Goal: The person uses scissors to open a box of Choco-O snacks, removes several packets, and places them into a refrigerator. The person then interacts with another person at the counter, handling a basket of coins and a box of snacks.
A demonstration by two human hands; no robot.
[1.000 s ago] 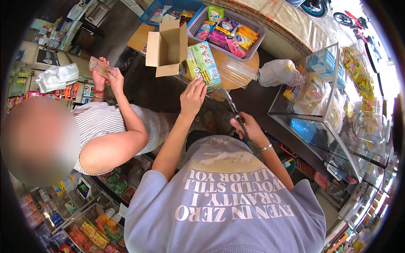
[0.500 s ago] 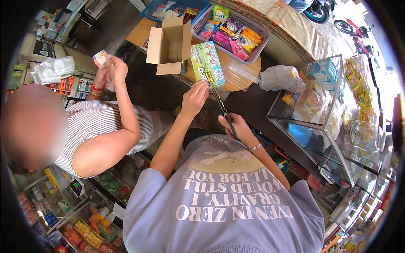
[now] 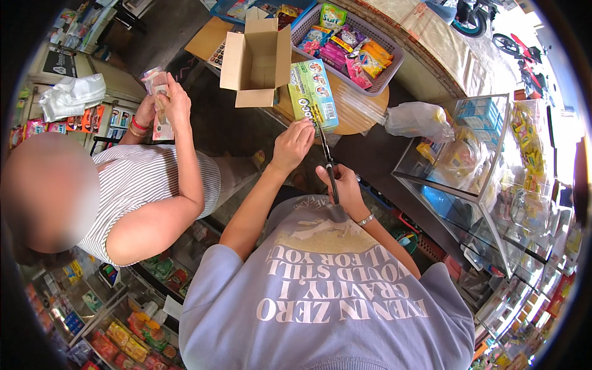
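A green, yellow and light-blue printed carton (image 3: 314, 94) lies on the wooden table's near edge. My left hand (image 3: 292, 145) pinches its near end with closed fingers. My right hand (image 3: 345, 190) is closed around the dark handles of a pair of scissors (image 3: 327, 153). The scissor blades point away from me and meet the carton's near edge, just right of my left fingertips. Whether they have cut into it I cannot tell. Left of the carton stands an open brown cardboard box (image 3: 259, 60) with its flaps spread.
A lilac basket (image 3: 390, 69) of colourful sachets sits behind the carton, beside a blue basket (image 3: 222, 13). To the right are a tied plastic bag (image 3: 412, 120) and a glass display case (image 3: 453, 191). At my left, a person in a striped top (image 3: 157, 185) handles banknotes (image 3: 161, 117).
The scissors have swung more upright, their tips staying at the carton's near edge. My left hand keeps its pinch there. The other person's banknotes now show more fanned out.
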